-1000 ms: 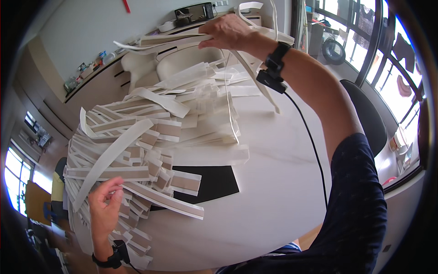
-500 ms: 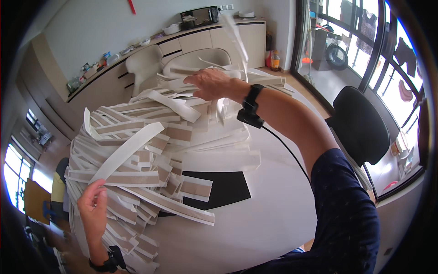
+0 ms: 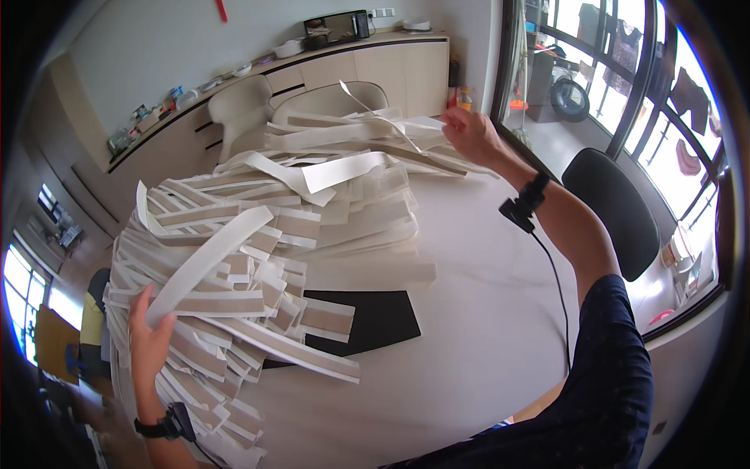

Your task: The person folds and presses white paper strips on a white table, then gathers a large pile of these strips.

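At lower left, the left hand [image 3: 150,338] is half open around a white strip [image 3: 209,260], grip unclear; at upper right, the right hand [image 3: 471,134] is loosely curled, contents hidden.

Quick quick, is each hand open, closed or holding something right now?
Left hand: at the end of a white strip; can't tell if it's gripping.
Right hand: curled; can't tell whether it holds anything.

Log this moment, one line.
left hand: at white strip, grip unclear | right hand: curled, near far strips | black sheet: partly covered
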{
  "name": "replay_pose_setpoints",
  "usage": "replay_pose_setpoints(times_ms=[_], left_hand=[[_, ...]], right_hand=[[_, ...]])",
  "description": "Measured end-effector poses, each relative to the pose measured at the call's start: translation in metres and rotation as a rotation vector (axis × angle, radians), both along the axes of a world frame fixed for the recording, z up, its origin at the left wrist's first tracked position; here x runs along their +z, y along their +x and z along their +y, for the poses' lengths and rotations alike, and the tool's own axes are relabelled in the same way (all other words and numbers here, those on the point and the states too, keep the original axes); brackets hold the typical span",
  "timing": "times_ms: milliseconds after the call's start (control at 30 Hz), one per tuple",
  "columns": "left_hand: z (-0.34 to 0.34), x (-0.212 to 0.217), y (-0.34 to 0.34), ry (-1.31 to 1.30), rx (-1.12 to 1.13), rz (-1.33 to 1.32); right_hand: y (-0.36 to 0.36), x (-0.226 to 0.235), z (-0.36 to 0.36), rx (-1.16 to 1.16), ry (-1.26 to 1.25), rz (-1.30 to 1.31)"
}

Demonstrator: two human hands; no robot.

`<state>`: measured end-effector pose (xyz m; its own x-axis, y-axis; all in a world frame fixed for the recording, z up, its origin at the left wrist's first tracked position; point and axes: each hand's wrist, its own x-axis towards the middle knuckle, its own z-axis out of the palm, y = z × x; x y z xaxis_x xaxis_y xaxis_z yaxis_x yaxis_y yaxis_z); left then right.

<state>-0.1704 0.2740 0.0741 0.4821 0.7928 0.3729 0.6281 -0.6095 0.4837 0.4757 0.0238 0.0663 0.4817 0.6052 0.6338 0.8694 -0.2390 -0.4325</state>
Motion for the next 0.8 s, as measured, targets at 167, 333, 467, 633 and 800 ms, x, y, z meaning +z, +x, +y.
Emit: replay_pose_setpoints(times_ms=[167, 333, 467, 633, 800], left_hand=[[0.010, 0.006, 0.005, 0.214, -0.080, 0.159], [-0.012, 0.001, 0.015, 0.322, -0.034, 0.108], [-0.039, 0.009, 0.023, 0.548, 0.028, 0.145], [-0.112, 0.029, 0.031, 0.497, -0.133, 0.013], [-0.209, -0.001, 0.057, 0.449, -0.333, 0.120]], right_hand=[[-0.022, -0.031, -0.037, 0.158, -0.125, 0.051], [-0.081, -0.025, -0.061, 0.278, -0.270, 0.133], [-0.133, -0.011, -0.075, 0.396, -0.333, 0.177], [-0.197, 0.004, -0.091, 0.683, -0.315, 0.284], [-0.230, 0.004, -0.134, 0.861, -0.533, 0.708]])
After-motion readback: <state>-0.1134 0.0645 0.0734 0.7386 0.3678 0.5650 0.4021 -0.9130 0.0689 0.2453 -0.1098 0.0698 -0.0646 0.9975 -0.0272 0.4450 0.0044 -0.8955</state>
